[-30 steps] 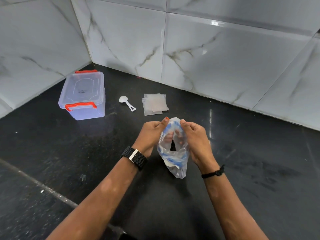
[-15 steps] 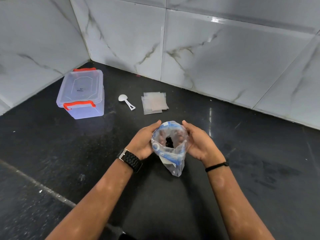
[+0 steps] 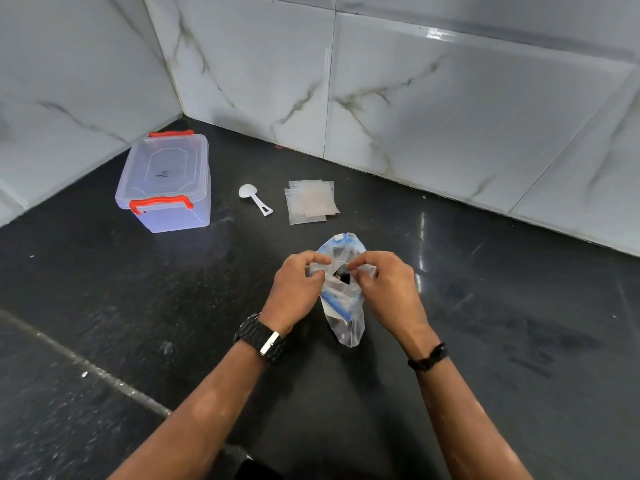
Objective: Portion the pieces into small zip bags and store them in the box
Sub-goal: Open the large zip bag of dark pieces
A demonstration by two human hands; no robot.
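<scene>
A clear plastic bag (image 3: 344, 323) with blue printing stands on the black counter, dark pieces dimly visible through its mouth. My left hand (image 3: 296, 289) pinches the near-left part of its rim and my right hand (image 3: 384, 285) pinches the near-right part, the mouth drawn together between them. Several small flat zip bags (image 3: 310, 204) lie in a loose pile beyond the bag. A white plastic scoop (image 3: 254, 199) lies to their left. The clear storage box (image 3: 166, 188) with red latches sits at the far left, lid on.
The black stone counter (image 3: 138, 306) runs into a corner of white marble wall tiles (image 3: 415, 98). A seam crosses the counter at the lower left. A watch is on my left wrist, a black band on my right.
My hands went from cupping the wide-open bag mouth to pinching its rim, drawing the opening narrower. The view shifted slightly downward.
</scene>
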